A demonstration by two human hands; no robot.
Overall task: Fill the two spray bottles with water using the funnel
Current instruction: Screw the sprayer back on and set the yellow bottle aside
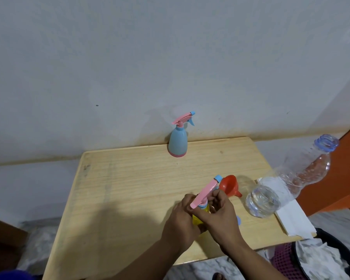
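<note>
A yellow spray bottle (pixel 198 218) with a pink and blue spray head (pixel 205 194) stands near the table's front, mostly hidden by my hands. My left hand (pixel 180 221) grips the bottle's body. My right hand (pixel 220 213) curls its fingers round the neck just under the spray head. An orange funnel (pixel 228 184) lies on its side just behind my right hand. A second spray bottle (pixel 178 143), blue with a pink base and pink head, stands upright at the table's far edge by the wall.
A large clear water bottle (pixel 287 182), open at the top and partly filled, stands to the right on a white folded cloth (pixel 291 219). The wooden table (pixel 129 188) is against a grey wall. A dark basket (pixel 321 257) with white paper sits at lower right.
</note>
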